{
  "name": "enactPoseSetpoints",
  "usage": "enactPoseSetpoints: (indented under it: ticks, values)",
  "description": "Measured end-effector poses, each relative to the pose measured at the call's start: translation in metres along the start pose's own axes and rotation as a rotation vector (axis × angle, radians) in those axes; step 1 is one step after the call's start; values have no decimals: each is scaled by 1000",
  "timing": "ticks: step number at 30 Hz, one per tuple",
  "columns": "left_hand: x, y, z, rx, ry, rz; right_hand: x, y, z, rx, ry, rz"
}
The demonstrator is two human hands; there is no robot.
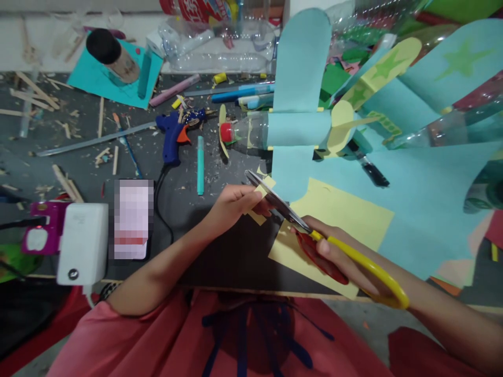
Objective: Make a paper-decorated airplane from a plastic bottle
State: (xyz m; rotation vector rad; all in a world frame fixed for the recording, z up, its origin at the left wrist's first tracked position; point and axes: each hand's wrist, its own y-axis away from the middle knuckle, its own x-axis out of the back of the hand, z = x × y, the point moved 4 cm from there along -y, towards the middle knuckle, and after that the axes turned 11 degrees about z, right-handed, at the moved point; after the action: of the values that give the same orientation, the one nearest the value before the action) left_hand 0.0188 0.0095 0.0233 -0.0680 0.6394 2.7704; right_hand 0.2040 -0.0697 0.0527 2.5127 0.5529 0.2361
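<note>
My right hand (328,246) grips a large pair of scissors (356,255) with one yellow and one red handle. Their metal blades point up and left and lie across a small pale yellow paper strip (265,187). Pinched between the thumb and fingers of my left hand (241,205) is that strip, close to the blades. Under the scissors and my right hand lies a pale yellow sheet (338,209). Just beyond stands a plastic bottle plane (251,130) with light blue paper wings, a red cap and a yellow paper propeller.
A blue glue gun (173,133), a teal marker (200,166), a phone (131,220) and a white power bank (83,243) are on the left. Light blue paper (428,209) and another paper-winged bottle (440,131) occupy the right. Wood sticks and scraps litter the dark table.
</note>
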Motion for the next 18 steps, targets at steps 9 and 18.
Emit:
enactPoseSetpoints:
  ticks: [9,18]
  values:
    - [1,-2,-2,19,13,1,11,3,9,145,178,105]
    - [4,-8,3,16,111,180,85,50,32,60,967,771]
